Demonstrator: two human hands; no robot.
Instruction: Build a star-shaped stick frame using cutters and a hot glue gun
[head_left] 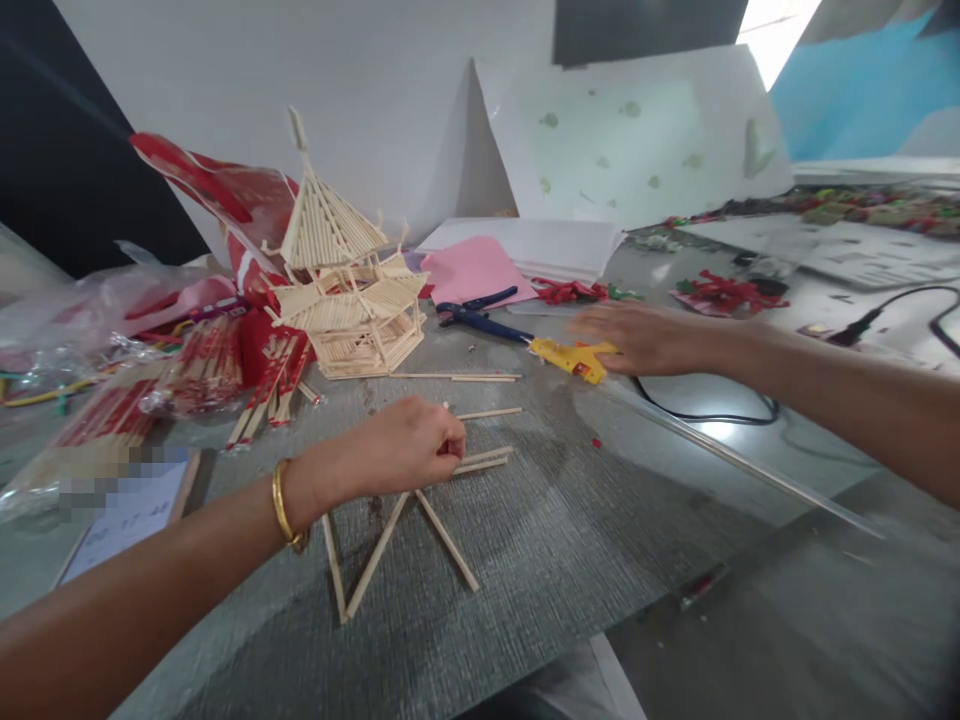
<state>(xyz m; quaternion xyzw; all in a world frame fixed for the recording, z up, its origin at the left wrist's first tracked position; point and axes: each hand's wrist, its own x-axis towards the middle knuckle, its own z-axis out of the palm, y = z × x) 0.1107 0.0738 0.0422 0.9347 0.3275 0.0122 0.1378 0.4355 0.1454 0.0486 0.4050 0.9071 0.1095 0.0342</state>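
My left hand (416, 447), with a gold bangle on the wrist, is closed low over the table, fingers curled. What lies inside its fingers is hidden. Thin wooden sticks (379, 555) form a zigzag below it, and a few loose sticks (484, 461) lie just to its right. My right hand (626, 338) is smeared by motion beside a yellow glue gun (568, 360); whether it grips the gun is unclear. A long clear glue stick (735, 452) runs from the gun to the lower right. Blue-handled pliers (487, 318) lie left of the gun.
Behind my left hand stands a pagoda-like model (360, 310) of wooden sticks. Packets of sticks in red wrappers (202, 365) and a phone-like slab (139, 515) are at left. Pink paper (472, 272), red craft pieces (731, 293) and a black cord (705, 418) lie farther back and right.
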